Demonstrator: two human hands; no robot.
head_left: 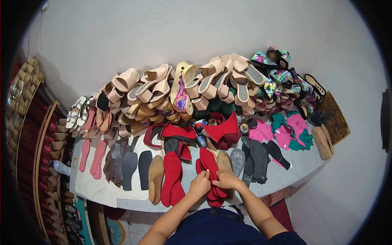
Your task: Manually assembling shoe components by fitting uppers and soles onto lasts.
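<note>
Red insoles [208, 159] lie in a loose, overlapping stack at the near edge of the surface [302, 166], slightly right of its middle. The long axis of the stack runs from the near edge toward the far edge, with the far end leaning slightly left.

The left hand [199, 183] is on the left side of the stack, fingers curled and closed on the insole edge. The right hand [228, 181] is on the opposite side, thumb and fingers pinching the right-hand insole near mid-length. The fingertips are partly hidden, so the exact number of layers in each grip cannot be told. The stack lies directly between the two hands; both touch it, and neither is clearly nearer. The forearms converge on it from the near edge.

Adjacent items, along the near edge:
- Left of the left hand: a second red set [171, 179], then a wooden shoe form [155, 179], just beside each other.
- Right of the stack: another wooden shoe form [224, 162], partly behind the right hand, then a grey insole [237, 160].

Beyond the stack, toward the far edge, are red straps [179, 130] and a heap of beige sandals [211, 77].
</note>
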